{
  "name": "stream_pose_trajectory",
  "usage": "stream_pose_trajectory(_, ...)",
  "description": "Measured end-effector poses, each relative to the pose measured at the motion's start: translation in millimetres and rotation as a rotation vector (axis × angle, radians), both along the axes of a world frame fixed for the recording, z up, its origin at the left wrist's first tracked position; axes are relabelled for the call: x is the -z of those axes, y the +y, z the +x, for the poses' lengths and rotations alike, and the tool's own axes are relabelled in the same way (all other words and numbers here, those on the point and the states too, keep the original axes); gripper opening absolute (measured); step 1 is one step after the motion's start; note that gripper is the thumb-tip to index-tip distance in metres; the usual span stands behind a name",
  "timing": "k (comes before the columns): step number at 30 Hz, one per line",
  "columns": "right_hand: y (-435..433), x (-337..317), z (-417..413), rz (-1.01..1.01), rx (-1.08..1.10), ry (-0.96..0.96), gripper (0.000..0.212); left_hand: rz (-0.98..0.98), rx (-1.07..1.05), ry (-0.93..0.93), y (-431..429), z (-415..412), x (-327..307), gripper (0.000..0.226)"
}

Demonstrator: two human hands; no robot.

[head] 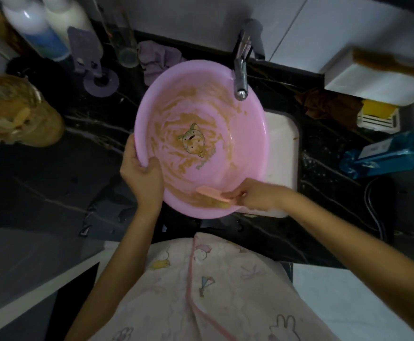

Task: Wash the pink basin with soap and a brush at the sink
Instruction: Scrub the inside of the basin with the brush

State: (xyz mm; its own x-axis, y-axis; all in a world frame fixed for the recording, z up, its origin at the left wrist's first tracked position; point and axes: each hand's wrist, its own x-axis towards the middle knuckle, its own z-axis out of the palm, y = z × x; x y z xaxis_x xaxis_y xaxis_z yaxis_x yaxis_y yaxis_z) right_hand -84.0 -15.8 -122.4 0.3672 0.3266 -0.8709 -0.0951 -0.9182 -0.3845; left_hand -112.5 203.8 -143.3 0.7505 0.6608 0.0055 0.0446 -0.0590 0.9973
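While the pink basin (246,156) is lying over the white sink (281,146) in the middle of the view, the left hand (142,178) is holding its rim at about 8 o'clock. That grip is closing around the edge, with the thumb lying inside the bowl and the fingers wrapping under the outside. The right hand (257,196) is reaching in from 4 o'clock, its grip pinching the end of a pink brush (212,195). The brush is pressing its yellowish bristles against the basin's inner wall at 6 o'clock. Brown smears are covering much of the inside, and a cartoon print is showing through them at the centre. The chrome faucet (240,75) is hanging over the basin's rim at 1 o'clock. The sink is sitting in a dark veined tabletop (53,185), with water drops shining near its front edge. On that tabletop, two pale bottles (35,28) are standing at 11 o'clock, a purple cloth (156,57) is lying just beyond the basin at 12 o'clock, and a blue pack (385,157) is lying at 3 o'clock.
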Motion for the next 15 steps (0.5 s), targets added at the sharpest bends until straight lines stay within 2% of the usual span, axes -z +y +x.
stream_pose_trajectory(2,-17.3,-1.0,24.0,-0.210,-0.071,-0.143,0.030,-0.006,0.007,0.015,0.8,-0.3,2.5,0.059)
stream_pose_trajectory(4,-24.9,4.9,40.0,-0.446,-0.099,-0.305,0.043,-0.027,0.004,0.030,0.4,-0.4,4.1,0.060)
stream_pose_trajectory(5,-19.2,9.4,38.8,-0.438,-0.078,-0.316,0.046,-0.039,-0.002,0.039,-0.3,-1.1,4.4,0.061)
stream_pose_trajectory(6,-8.7,12.6,32.4,-0.342,-0.067,-0.288,0.044,-0.044,-0.003,0.043,-1.1,-1.5,3.2,0.061)
stream_pose_trajectory(8,11.9,16.6,6.4,-0.066,-0.051,-0.117,0.034,-0.031,0.003,0.047,-1.6,-1.1,2.4,0.060)
stream_pose_trajectory(10,4.7,5.5,-2.7,0.053,-0.016,0.044,0.043,-0.018,0.000,0.046,-0.2,-0.2,4.1,0.060)
stream_pose_trajectory(12,-20.8,-4.7,14.6,-0.015,-0.024,0.037,0.040,-0.018,0.002,0.050,0.6,-0.6,5.4,0.060)
stream_pose_trajectory(14,-44.8,-9.0,34.8,-0.232,-0.032,-0.131,0.031,-0.015,0.013,0.057,2.5,-0.9,7.3,0.059)
stream_pose_trajectory(15,-49.9,-6.5,38.3,-0.350,-0.060,-0.229,0.033,-0.012,0.011,0.058,3.5,-1.3,8.1,0.058)
